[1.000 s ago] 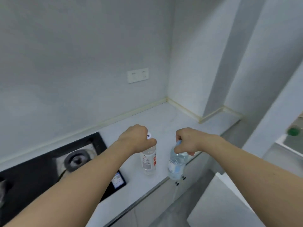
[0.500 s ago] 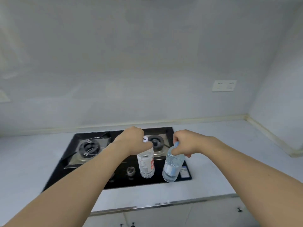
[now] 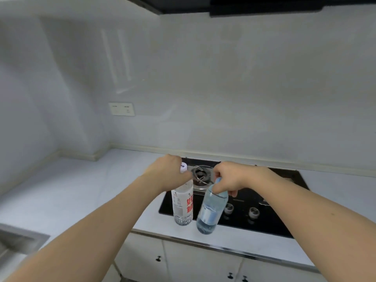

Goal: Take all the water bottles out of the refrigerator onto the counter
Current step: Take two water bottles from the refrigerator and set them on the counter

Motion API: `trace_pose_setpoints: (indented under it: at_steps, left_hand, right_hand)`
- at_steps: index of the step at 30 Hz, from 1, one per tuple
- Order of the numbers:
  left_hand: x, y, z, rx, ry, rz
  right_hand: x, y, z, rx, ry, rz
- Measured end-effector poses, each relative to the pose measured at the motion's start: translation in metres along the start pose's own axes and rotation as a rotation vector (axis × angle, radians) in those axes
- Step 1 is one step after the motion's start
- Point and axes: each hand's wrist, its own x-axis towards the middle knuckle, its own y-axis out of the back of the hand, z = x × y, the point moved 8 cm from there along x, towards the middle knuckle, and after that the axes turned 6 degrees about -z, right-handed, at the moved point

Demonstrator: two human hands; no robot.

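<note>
Left hand (image 3: 169, 173) grips the neck of a white-capped, red-labelled water bottle (image 3: 182, 202); right hand (image 3: 230, 178) grips a blue-capped, blue-labelled water bottle (image 3: 211, 210). Both hang over the counter (image 3: 81, 190) edge beside the gas hob (image 3: 264, 210), holding clear water.

Two bare forearms are showing from the lower corners; no sleeve is covering either; the left hand (image 3: 169, 172) and the right hand (image 3: 232, 177) are showing no glove, ring, watch or band at the wrist.
</note>
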Motion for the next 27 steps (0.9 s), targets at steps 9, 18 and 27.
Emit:
trace_pose_setpoints:
  at_steps: [9,18,27]
  left_hand:
    - [-0.02,0.017,-0.162,-0.081,0.235,0.095]
    - [0.015,0.023,-0.289,-0.083,0.413,0.087]
    - [0.064,0.061,-0.39,-0.06,0.536,0.153]
  right_hand:
    - [0.08,-0.019,-0.132,-0.083,0.139,-0.076]
    - [0.207,-0.007,-0.203,-0.142,0.23,-0.109]
    - [0.308,0.038,-0.271,-0.072,0.292,-0.049]
